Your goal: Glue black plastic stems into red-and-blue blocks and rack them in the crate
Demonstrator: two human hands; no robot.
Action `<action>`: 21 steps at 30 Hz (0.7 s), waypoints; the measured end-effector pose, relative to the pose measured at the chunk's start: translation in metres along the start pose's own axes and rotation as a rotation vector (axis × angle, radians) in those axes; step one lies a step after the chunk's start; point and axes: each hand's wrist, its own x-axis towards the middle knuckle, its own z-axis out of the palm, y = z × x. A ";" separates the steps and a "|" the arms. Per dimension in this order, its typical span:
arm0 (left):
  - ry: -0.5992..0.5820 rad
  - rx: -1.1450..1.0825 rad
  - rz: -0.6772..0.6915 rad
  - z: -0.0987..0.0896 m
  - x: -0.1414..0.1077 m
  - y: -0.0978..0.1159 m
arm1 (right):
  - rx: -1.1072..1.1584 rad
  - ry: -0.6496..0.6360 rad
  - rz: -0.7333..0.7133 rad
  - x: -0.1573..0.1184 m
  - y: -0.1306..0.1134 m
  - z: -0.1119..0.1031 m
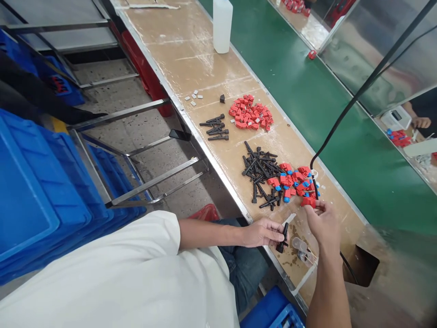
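Observation:
My left hand (262, 232) grips a black plastic pin (283, 237) over the near edge of the brown workbench (191, 54). My right hand (322, 221) is just to its right, fingertips pinched on a small red part (308, 202) at the edge of a heap of red-and-blue parts (295, 180). A pile of black pins (259, 171) lies left of that heap. A black cable (358, 91) hangs down to a nozzle just above my right hand.
Farther along lie a heap of red parts (251, 113), a few black pins (215, 127), small white pieces (193, 97) and a white bottle (222, 25). A green conveyor belt (307, 91) runs on the right. Blue crates (41, 196) stand left. Another person's hand (421, 122) rests across the belt.

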 end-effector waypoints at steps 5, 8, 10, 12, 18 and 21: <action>0.035 -0.036 -0.019 0.001 0.000 0.001 | 0.407 -0.125 0.094 -0.020 0.005 -0.015; 0.059 -0.051 -0.013 0.001 -0.001 0.002 | 0.545 -0.168 0.125 -0.035 0.003 -0.016; 0.085 -0.063 0.008 0.002 -0.003 0.005 | 0.633 -0.211 0.145 -0.045 0.001 -0.016; 0.113 -0.073 0.046 0.004 -0.005 0.010 | 0.741 -0.273 0.159 -0.055 -0.001 -0.017; 0.084 -0.003 0.113 0.017 -0.020 0.029 | 0.847 -0.298 0.148 -0.103 0.007 -0.012; 0.073 0.042 0.079 0.022 -0.027 0.030 | 0.854 -0.233 0.142 -0.131 0.012 -0.005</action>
